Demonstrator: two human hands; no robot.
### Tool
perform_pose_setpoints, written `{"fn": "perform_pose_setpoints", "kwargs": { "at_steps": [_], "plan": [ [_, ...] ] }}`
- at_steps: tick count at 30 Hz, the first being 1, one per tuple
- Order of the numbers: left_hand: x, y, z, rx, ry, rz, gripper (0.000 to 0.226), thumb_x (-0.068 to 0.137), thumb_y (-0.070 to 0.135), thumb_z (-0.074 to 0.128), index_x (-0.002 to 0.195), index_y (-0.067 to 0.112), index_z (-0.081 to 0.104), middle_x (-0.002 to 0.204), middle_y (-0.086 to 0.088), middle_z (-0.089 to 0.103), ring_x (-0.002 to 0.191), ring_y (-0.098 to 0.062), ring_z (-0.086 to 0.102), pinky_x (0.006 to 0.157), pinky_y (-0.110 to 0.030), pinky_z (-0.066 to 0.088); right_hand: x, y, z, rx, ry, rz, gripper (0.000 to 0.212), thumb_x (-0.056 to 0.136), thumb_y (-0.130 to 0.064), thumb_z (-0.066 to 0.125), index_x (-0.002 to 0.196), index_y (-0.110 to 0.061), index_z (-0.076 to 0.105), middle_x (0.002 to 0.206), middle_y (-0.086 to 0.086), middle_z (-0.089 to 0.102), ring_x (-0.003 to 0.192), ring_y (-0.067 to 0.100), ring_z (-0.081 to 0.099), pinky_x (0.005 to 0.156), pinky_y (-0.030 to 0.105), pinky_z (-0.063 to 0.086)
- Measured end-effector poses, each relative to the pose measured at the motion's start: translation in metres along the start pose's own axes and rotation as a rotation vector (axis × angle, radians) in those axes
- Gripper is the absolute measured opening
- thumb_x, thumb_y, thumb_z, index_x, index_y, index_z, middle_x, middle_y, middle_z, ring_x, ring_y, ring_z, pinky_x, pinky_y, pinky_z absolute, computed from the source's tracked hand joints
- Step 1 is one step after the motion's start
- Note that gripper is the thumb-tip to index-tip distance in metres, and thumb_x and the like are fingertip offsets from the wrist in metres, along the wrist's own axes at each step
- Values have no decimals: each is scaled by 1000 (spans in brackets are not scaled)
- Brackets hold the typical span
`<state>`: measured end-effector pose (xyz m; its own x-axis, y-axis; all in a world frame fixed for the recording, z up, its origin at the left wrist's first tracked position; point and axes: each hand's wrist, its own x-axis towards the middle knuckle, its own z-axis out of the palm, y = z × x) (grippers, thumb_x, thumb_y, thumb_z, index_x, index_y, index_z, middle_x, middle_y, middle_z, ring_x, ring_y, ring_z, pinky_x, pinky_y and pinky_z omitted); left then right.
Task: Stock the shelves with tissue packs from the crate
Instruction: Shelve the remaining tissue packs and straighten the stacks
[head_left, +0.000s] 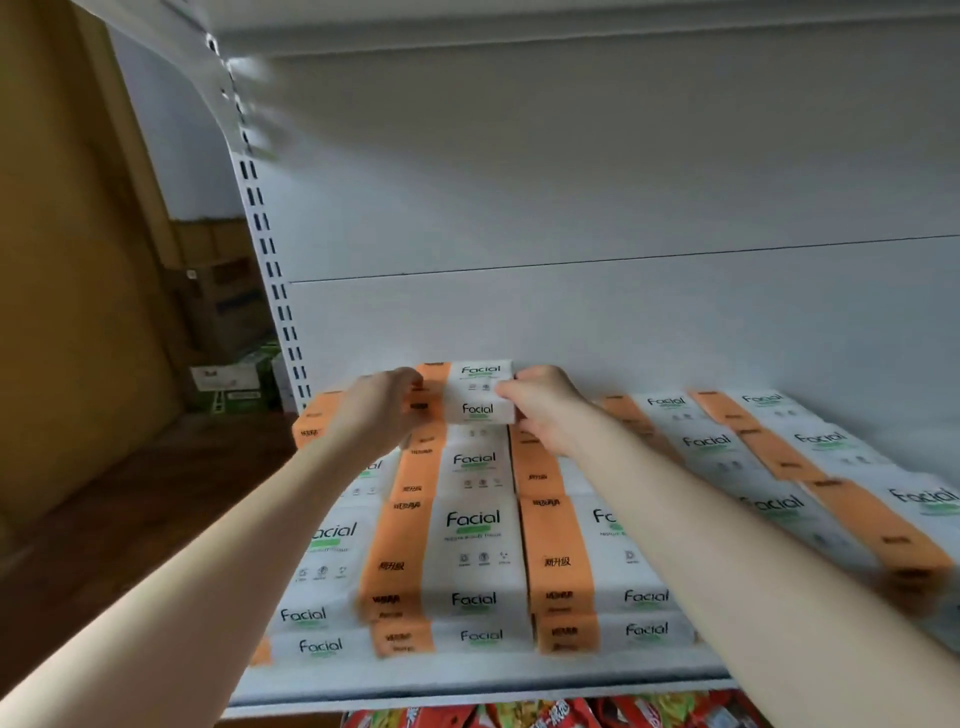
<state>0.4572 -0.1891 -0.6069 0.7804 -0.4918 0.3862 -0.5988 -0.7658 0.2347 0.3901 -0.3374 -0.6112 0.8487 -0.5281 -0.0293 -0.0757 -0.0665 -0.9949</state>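
Forearms (208, 571) outstretched, left hand (387, 410), right hand (545, 410) gripping tissue pack (480, 389)

Shelf (467, 675) is white metal, pretty much covered in packs (472, 525). They're lying flat, white wrap with an orange band and "Facial" printed over a green bar, lined up in columns front to back, 2 high at the front edge. 1 more pack (478, 392) is up top at the back of the middle column, close to the back panel. The left hand (382, 410) and right hand (545, 410) grip its ends. Can't tell if it's resting yet.
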Motion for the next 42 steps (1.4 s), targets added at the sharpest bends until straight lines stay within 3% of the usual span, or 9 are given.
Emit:
{"fn": "perform_pose_setpoints", "kwargs": {
  "at_steps": [4, 9, 12, 16, 19, 23, 34, 39, 42],
  "plan": [
    [4, -10, 10, 100, -20, -1, 38, 86, 26, 63, 122, 18, 55, 114, -5, 65, 101, -24, 58, 79, -33, 48, 12, 11, 6, -184, -27, -49, 15, 89, -12, 55, 100, -3, 61, 96, 10, 64, 84, 24, 61, 68, 28, 48],
    [-4, -27, 3, -142, 184, -44, 35, 93, 23, 54, 126, 11, 55, 124, -7, 59, 109, -23, 57, 86, -29, 43, 9, 10, 2, -494, -65, -175, 44, 82, -23, 68, 118, -5, 50, 108, 3, 58, 98, 21, 55, 81, 28, 43],
    [-3, -57, -3, -202, 316, -254, 32, 93, 19, 51, 121, 5, 57, 123, -14, 58, 108, -30, 55, 86, -34, 41, 13, 11, 5, -685, -90, -265, 58, 78, -18, 71, 130, -8, 46, 125, 9, 57, 113, 25, 54, 94, 30, 43],
    [-8, -77, -6, -408, 141, -598, 39, 97, 27, 44, 118, -6, 51, 116, -21, 58, 91, -30, 52, 71, -34, 39, 18, 15, 12, -791, -87, -308, 56, 83, -15, 66, 134, -9, 45, 136, 9, 50, 123, 24, 48, 101, 28, 36],
    [-6, -81, 2, -577, 4, -722, 46, 100, 32, 37, 123, -6, 50, 117, -22, 57, 98, -32, 54, 78, -36, 40, 18, 16, 14, -792, -87, -289, 54, 85, -14, 64, 135, -10, 45, 137, 7, 49, 123, 23, 48, 102, 27, 37],
    [-1, -83, 11, -607, -42, -740, 40, 101, 28, 35, 121, -4, 49, 88, -11, 53, 90, -26, 48, 76, -33, 34, 20, 17, 17, -795, -85, -274, 54, 86, -11, 61, 136, -9, 42, 139, 8, 46, 125, 24, 46, 101, 26, 36],
    [0, -89, 13, -592, -63, -731, 32, 98, 20, 39, 121, 1, 49, 106, -16, 57, 92, -26, 52, 76, -35, 40, 18, 17, 23, -805, -54, -272, 48, 91, -7, 52, 137, -7, 39, 140, 10, 41, 126, 24, 43, 97, 25, 39],
    [-1, -81, 10, -551, -24, -700, 38, 98, 26, 39, 122, -3, 46, 98, -13, 50, 88, -25, 47, 74, -33, 36, 14, 11, 22, -799, -25, -242, 50, 85, -1, 51, 135, -8, 43, 135, 11, 48, 122, 26, 47, 96, 27, 42],
    [-3, -69, 1, -475, 68, -629, 36, 97, 24, 40, 117, -6, 46, 90, -11, 51, 78, -24, 48, 62, -30, 37, 9, 4, 18, -720, -14, -239, 54, 84, -6, 55, 137, -10, 41, 139, 9, 44, 123, 25, 46, 93, 24, 38]
  ]
}}
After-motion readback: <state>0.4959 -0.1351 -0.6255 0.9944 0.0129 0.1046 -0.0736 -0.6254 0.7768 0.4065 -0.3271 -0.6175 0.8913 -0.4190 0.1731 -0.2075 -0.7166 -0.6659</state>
